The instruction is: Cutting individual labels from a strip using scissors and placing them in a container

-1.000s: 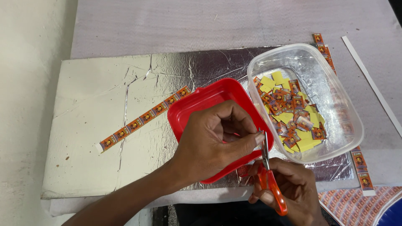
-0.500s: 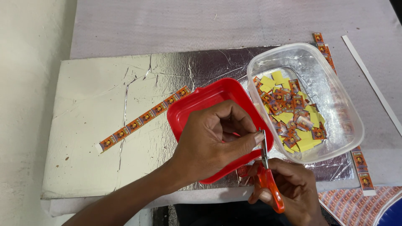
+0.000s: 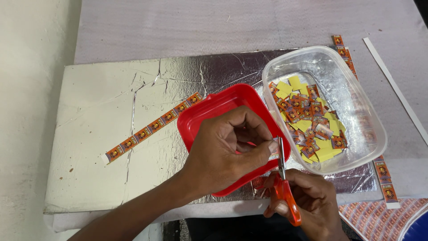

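Observation:
My left hand (image 3: 227, 149) hovers over a red plastic lid (image 3: 209, 116) and pinches a small printed label piece (image 3: 274, 151) between thumb and forefinger. My right hand (image 3: 307, 203) grips orange-handled scissors (image 3: 285, 192), whose blades point up against that label piece at the lid's right edge. To the right, a clear plastic tub (image 3: 356, 111) holds several cut yellow and orange label squares (image 3: 307, 118). A long strip of orange printed labels (image 3: 151, 127) lies on the foil-covered board (image 3: 102, 134) to the left of the lid.
The foil board rests on a grey cloth-covered table (image 3: 223, 27). More label strips lie past the tub at the top right (image 3: 341, 47) and bottom right (image 3: 385, 185). A white paper strip (image 3: 392, 87) runs along the right. A printed label sheet (image 3: 379, 218) sits at the bottom right corner.
Both hands stay in place; the scissors shifted very slightly against the label piece. Nothing else moved.

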